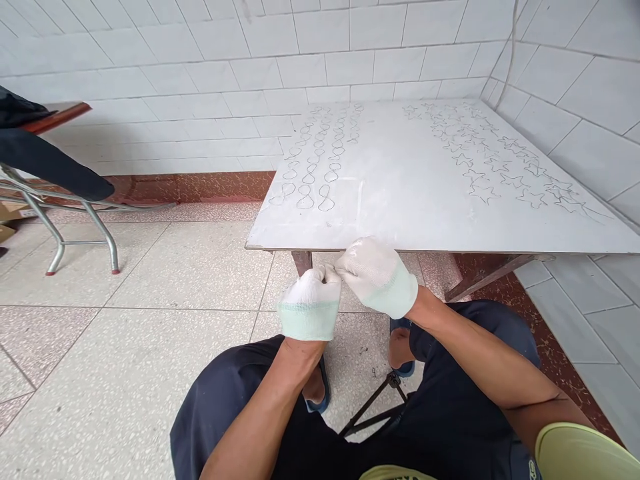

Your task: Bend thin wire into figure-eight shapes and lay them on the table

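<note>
Both my hands wear white knit gloves with pale green cuffs and meet at the near edge of a white tabletop (400,187). My left hand (311,301) is closed, its thumb and fingers pinched together. Touching it at the fingertips, my right hand (376,275) is closed as well, bent over from the right. What sits between the fingers is too small or hidden to make out. On the tabletop's left lie rows of thin wire figure-eights (326,198). Many thin wire stars (484,192) are spread over its right side, some overlapping.
White tiled walls (325,33) border the table at the back and right. A dark tripod-like stand (367,407) is on the floor between my legs. To the left are a metal-legged stool (85,241), a red-brown board (63,117) and part of a person's dark trouser leg (55,163).
</note>
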`<state>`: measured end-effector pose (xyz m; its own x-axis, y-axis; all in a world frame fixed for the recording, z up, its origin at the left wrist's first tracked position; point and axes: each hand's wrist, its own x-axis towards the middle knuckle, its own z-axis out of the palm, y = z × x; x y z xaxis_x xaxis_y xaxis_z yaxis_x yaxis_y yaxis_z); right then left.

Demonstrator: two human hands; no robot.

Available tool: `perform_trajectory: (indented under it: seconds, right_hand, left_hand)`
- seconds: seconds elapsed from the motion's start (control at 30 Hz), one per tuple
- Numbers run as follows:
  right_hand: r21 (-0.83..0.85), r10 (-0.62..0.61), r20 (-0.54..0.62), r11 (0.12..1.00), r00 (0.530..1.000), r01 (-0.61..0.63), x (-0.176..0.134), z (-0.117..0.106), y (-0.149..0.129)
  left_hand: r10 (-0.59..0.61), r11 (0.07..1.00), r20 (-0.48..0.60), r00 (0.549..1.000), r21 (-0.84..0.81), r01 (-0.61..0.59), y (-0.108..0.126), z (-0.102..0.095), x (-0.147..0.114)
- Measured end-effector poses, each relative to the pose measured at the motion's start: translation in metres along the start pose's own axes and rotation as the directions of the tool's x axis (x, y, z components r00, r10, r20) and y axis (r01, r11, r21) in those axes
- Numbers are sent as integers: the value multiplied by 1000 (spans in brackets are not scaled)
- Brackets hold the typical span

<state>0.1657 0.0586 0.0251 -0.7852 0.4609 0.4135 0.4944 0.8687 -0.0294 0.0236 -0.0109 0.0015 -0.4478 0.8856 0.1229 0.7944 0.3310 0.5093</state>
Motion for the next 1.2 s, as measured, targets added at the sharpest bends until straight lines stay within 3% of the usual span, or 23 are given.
perform_trajectory:
  seconds: [0.13, 0.47, 0.6, 0.9, 1.2]
  right_hand:
    - [-12, -59, 69, 998, 996, 60, 2, -2, 3]
    - [-29, -35, 179, 999, 983, 41, 5, -11, 5]
    - [-31, -41, 190, 998, 981, 48, 4, -10, 4]
    - [-18, -80, 204, 996, 976, 85, 2, -9, 4]
    - [-48, -79, 255, 994, 964, 94, 7, -13, 4]
  left_hand:
    - [14, 987, -93, 996, 160, 1, -2, 7, 0]
    - [95, 964, -4, 995, 251, -91, 7, -1, -7]
    - [54, 969, 15, 998, 240, -56, 11, -2, -10]
    - [16, 999, -40, 999, -34, -17, 5, 6, -10]
    - [16, 958, 12, 1000, -286, -11, 1, -1, -8]
